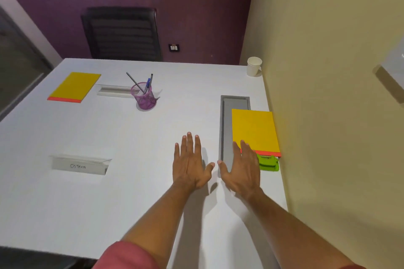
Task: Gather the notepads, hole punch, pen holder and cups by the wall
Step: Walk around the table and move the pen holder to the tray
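A yellow notepad (254, 130) with an orange edge lies against the beige wall on the right, and a green hole punch (269, 162) sits just below it. A second yellow notepad (75, 86) lies at the far left of the white table (109, 192). A pink mesh pen holder (144, 96) with pens stands near the table's middle back. A white paper cup (254, 66) stands in the far right corner by the wall. My left hand (189, 165) hovers flat and open over the table. My right hand (241, 169) is open too, its fingertips at the near notepad's orange edge.
A grey cable tray slot (226, 135) runs lengthwise beside the right notepad. A folded name card (79, 165) stands at the left front, another (114, 91) at the back. A black office chair (122, 34) faces the table's far edge before the purple wall.
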`<state>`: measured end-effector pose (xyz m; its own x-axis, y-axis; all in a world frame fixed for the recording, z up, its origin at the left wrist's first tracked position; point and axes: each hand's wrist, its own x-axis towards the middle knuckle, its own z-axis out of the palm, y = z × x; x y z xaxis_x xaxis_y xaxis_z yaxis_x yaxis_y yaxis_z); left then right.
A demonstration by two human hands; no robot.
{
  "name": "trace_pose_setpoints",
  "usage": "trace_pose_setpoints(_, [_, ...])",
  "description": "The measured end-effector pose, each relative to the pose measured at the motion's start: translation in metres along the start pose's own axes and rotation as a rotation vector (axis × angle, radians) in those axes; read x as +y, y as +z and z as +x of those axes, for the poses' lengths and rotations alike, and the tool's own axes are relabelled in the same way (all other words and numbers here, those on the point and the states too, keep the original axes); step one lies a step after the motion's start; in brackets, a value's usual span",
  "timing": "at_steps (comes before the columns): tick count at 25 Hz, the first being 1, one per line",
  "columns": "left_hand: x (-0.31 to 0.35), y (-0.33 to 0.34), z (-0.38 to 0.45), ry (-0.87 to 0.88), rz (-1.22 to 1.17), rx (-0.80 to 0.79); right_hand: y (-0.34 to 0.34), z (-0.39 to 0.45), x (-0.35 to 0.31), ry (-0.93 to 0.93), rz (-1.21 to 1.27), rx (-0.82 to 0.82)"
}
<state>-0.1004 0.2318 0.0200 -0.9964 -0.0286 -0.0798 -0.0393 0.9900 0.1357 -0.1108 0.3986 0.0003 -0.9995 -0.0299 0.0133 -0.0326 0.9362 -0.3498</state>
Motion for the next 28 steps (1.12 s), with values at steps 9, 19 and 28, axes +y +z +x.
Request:
trace_pose_setpoints(9, [-0.087,-0.048,-0.065,-0.237,0.061,0.135,-0.009,-0.018,-0.100,-0.404,-0.109,0.028])
trace_pose_setpoints(19, [-0.199,-0.134,-0.201,-0.435,0.171,0.410,-0.042,-0.100,-0.252,-0.670,-0.122,0.134])
trace_pose_setpoints(28, [-0.310,-0.213,-0.380,-0.686,0.354,0.575,-0.065,-0.220,-0.420,-0.929,-0.017,0.260])
